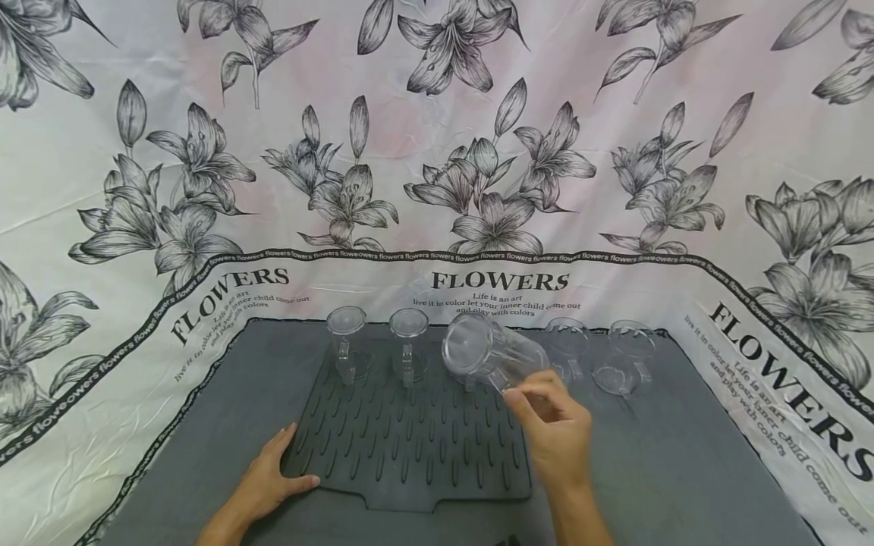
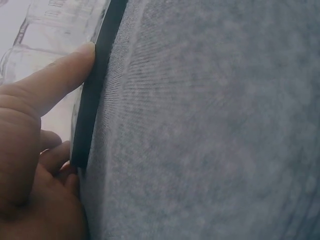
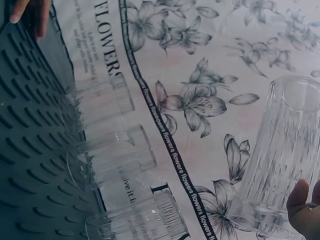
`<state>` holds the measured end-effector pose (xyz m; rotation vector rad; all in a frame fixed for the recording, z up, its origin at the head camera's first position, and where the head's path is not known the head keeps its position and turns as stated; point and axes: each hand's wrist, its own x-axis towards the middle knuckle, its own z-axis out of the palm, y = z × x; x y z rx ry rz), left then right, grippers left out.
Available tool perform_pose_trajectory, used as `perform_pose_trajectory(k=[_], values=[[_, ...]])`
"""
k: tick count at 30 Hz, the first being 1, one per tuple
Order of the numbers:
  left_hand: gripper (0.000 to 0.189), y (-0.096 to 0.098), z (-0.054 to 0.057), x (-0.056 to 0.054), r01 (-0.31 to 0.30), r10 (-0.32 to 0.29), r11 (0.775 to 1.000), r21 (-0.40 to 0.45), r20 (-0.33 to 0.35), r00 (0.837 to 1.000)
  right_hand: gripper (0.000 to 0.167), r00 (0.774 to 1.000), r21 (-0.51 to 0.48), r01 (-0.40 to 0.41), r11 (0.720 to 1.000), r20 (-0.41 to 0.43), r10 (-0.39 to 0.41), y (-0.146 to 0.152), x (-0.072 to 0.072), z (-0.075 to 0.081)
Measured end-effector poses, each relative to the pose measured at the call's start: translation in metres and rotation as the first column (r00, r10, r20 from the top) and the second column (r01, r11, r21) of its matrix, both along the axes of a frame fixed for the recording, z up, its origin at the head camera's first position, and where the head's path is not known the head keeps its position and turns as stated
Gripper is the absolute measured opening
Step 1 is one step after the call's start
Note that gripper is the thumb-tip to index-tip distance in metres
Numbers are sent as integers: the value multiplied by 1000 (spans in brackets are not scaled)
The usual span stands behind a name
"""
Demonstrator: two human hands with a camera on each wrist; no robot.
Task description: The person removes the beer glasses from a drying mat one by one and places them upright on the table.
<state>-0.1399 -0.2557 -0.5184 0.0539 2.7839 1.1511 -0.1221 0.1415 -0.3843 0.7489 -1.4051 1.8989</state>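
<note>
Right hand closest now, and a clear mug is being held tilted, pinched near its handle, above the drying mat's far right; the mat's near-left corner is touched by the left hand's spread fingers. Standing mugs at its back could be knocked if that pinch slips.

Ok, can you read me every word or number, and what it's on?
"FLOWERS": big, three times on the cloth.
"Life is an art": smaller, on the cloth.
"live it in color let your inner child come out and play with colors": under that.
"flowers flowers flowers": over and over on the black stripe.
Faint print, top left of the left wrist view: too blurred.
No numbers I can read.
</note>
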Motion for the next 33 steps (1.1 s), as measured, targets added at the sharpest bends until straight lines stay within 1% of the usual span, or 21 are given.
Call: perform_pose_trajectory(k=[2,4,7,11,13,14,16,19,21,23,25,27,29,30,33], values=[[112,0,1,0,-1,1,1000,-6,2,1000,14,999,40,47,998,14,-48,0,1,-1],[113,1,1,0,0,0,1000,-12,3,1000,15,995,75,97,992,5,-98,-1,1,-3],[112,3,2,0,3,-3,1000,-14,0,1000,19,982,123,189,974,-18,-188,-1,0,-5],[110,4,5,0,14,-15,1000,-18,-12,1000,20,955,189,298,936,-65,-291,-7,8,6],[109,5,10,-1,11,-11,1000,-10,-10,1000,18,944,210,329,921,-95,-316,-9,12,13],[109,6,13,-2,8,-8,1000,-7,-8,1000,16,941,212,335,918,-111,-318,-11,14,16],[107,9,23,-3,-6,6,1000,16,-4,1000,14,933,224,356,907,-146,-330,-11,15,16],[103,16,42,-7,-30,31,998,49,-23,999,18,908,250,411,877,-203,-367,-11,15,17],[100,24,54,-9,-37,42,997,68,-64,997,22,885,265,455,850,-244,-397,-11,15,17],[98,34,66,-10,-27,39,995,100,-120,992,25,865,272,490,828,-273,-422,-12,16,17],[94,45,76,-11,1,25,989,145,-181,983,25,855,276,506,817,-288,-432,-14,16,18],[90,56,85,-11,51,-1,978,202,-237,972,26,849,278,515,811,-298,-437,-15,17,18],[85,67,95,-10,113,-31,953,281,-281,959,30,844,284,523,804,-307,-441,-16,18,20],[83,72,100,-10,143,-45,937,320,-295,955,30,841,283,527,801,-312,-442,-17,18,20],[77,86,115,-11,240,-92,866,438,-332,939,35,825,289,550,784,-331,-457,-18,19,21]])
